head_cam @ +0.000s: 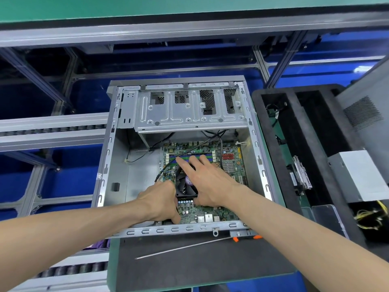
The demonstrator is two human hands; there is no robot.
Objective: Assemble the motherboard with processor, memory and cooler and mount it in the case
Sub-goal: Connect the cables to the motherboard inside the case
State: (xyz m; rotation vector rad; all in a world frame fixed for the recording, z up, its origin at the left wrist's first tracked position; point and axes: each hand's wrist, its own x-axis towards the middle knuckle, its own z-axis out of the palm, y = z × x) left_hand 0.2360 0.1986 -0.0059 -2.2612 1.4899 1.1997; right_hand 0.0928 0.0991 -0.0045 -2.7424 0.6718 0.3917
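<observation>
An open grey computer case (181, 229) lies on its side on the green mat. The green motherboard (210, 209) sits inside, against the right wall. A black cooler fan (185, 186) stands at the board's middle, and blue and green memory slots (202, 154) run behind it. My left hand (160, 201) is at the board's near left edge beside the cooler, fingers curled down out of sight and thumb on the board. My right hand (210, 182) lies flat over the cooler, its straight fingers reaching to the memory slots and its thumb at the cooler's front.
A metal drive cage (189, 116) spans the case's far end, with black cables hanging below it. A long screwdriver (183, 247) lies on the dark mat in front. A black foam tray (273, 144) at the right holds cables, a drive and a power supply (357, 175). Roller conveyors (52, 131) run at the left.
</observation>
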